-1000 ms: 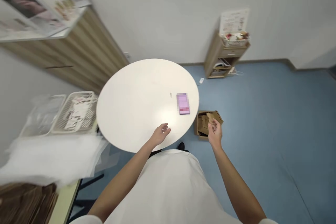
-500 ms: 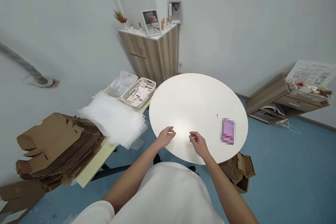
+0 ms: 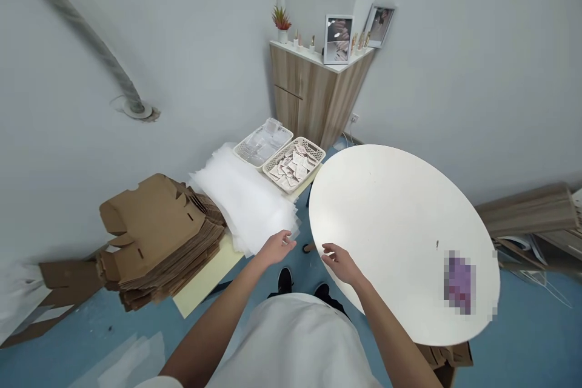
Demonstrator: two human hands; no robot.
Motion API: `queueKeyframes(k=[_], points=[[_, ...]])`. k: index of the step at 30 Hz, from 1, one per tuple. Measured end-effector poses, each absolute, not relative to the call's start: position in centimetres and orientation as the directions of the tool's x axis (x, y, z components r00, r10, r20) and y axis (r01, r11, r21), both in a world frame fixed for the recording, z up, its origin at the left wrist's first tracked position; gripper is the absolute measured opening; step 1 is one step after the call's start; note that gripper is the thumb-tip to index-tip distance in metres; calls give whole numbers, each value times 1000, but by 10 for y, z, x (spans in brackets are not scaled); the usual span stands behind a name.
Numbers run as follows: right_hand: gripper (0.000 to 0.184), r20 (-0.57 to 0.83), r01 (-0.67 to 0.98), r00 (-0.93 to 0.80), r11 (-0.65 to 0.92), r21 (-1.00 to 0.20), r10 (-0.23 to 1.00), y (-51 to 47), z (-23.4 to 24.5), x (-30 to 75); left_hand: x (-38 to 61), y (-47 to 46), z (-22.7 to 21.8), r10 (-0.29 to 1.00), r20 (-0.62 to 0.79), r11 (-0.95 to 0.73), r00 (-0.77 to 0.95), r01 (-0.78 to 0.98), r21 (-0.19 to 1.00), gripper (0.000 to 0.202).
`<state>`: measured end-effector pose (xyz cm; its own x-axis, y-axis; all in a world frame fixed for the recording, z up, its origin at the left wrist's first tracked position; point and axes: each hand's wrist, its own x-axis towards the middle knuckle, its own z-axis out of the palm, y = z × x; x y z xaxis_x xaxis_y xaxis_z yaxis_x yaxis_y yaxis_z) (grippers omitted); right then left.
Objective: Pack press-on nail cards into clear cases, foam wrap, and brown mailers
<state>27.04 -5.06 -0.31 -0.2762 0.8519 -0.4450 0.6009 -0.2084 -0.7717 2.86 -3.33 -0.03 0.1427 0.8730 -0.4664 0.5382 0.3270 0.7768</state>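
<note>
My left hand [image 3: 278, 247] hovers by the near right corner of a pile of white foam sheets [image 3: 248, 197], holding nothing, its fingers loosely bent and apart. Over the left edge of a round white table [image 3: 382, 206] is my right hand [image 3: 340, 262], also without anything in it and with fingers slightly spread. A purple package [image 3: 460, 282], blurred by pixelation, lies on the table's right part. Left of the foam sheets stands a stack of flat brown cardboard boxes [image 3: 157, 230].
Behind the foam sheets are a basket of small printed cards or packets [image 3: 293, 165] and a basket of clear plastic pieces [image 3: 264, 142]. A wooden cabinet [image 3: 309, 94] fills the corner. An open cardboard box [image 3: 448, 357] is under the table's near edge; a wooden shelf [image 3: 527, 209] stands right.
My view has turned left, so the table and cabinet sit further right. Both hands have shifted from above the table toward the foam sheets, still holding nothing.
</note>
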Motion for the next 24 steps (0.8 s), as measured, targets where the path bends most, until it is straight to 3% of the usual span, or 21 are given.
queueKeyframes(k=[5, 14, 19, 24], points=[[38, -408, 573, -334, -160, -804, 850, -21, 3, 252, 14, -24, 6, 872, -482, 351, 83, 580, 735, 54], [31, -319, 514, -360, -99, -852, 876, 62, -7, 226, 10, 18, 6, 931, -365, 318, -30, 558, 767, 50], [35, -306, 554, -314, -89, -828, 899, 108, -10, 200, 8, 62, -2, 923, -380, 368, -65, 438, 820, 45], [48, -350, 500, -180, -221, -838, 919, 157, -21, 168, 6, 132, -18, 904, -425, 423, -38, 217, 880, 48]])
